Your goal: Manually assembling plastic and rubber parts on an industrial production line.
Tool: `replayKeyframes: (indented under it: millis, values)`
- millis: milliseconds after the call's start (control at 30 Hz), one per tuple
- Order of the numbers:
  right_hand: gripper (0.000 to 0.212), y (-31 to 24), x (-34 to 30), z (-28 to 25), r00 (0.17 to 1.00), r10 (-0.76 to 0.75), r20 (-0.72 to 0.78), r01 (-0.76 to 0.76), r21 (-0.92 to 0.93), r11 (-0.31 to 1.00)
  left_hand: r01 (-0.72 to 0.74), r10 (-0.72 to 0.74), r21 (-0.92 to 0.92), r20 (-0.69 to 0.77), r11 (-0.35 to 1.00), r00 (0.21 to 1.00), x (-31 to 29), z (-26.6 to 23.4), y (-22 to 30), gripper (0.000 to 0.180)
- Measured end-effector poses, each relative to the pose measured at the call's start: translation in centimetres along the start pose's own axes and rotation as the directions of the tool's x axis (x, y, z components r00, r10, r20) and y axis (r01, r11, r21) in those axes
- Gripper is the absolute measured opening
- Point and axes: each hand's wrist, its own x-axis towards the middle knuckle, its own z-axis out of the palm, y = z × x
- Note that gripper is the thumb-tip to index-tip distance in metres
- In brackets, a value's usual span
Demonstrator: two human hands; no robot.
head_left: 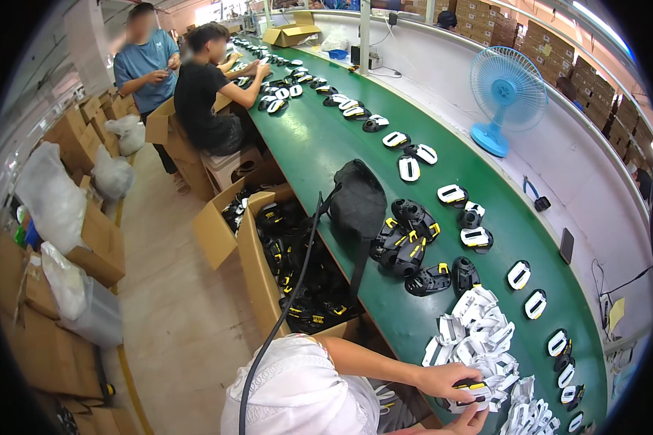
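Observation:
My left hand (pixel 448 380) is closed on the upper side of a black-and-white plastic shell (pixel 474 392) with yellow trim. From below, my right hand (pixel 469 420) pinches the same shell. My fingers cover part of it, so how its pieces sit together is hard to see. Around and beyond the hands lies a heap of loose white plastic pieces (pixel 479 326). A second pile of white pieces (pixel 531 417) is to the right. Several black shells with yellow parts (pixel 403 250) lie farther up the green table (pixel 312 145).
A black bag (pixel 355 199) rests at the table's left edge. Below it stands a cardboard box (pixel 257 254) of black parts. Black-and-white shells (pixel 519 275) line the table's right side. A blue fan (pixel 502 94) stands behind. Two people (pixel 203 101) are at the far left.

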Motion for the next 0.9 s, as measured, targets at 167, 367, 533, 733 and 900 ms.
replayKeyframes:
  millis: [167,367,533,733,900]
  values:
    - [0.037,0.4,0.4,-1.0,0.997,-0.063,0.034,0.066,-0.111,0.992,-0.059,0.067,0.114,-0.073,0.992,0.995,-0.4,0.6,0.4,0.034]
    - [0.033,-0.6,-0.8,-1.0,0.992,-0.121,0.047,0.125,-0.076,0.989,-0.066,0.079,0.161,-0.080,0.985,0.994,-0.9,1.5,1.7,0.033]
    - [0.031,-0.2,-1.2,-1.7,0.996,-0.089,0.026,0.088,0.047,0.995,-0.105,0.115,0.152,-0.062,0.983,0.991,-0.5,2.2,2.4,0.032]
    - [0.033,-2.1,-2.1,-0.4,0.983,-0.123,0.136,0.114,0.068,0.991,-0.140,0.147,0.088,-0.079,0.986,0.986,-1.0,1.9,2.3,0.029]
    - [0.032,0.9,-2.3,-1.6,0.990,-0.140,0.017,0.141,-0.039,0.989,0.023,-0.020,0.042,-0.072,0.999,0.997,-0.7,1.4,1.0,0.031]
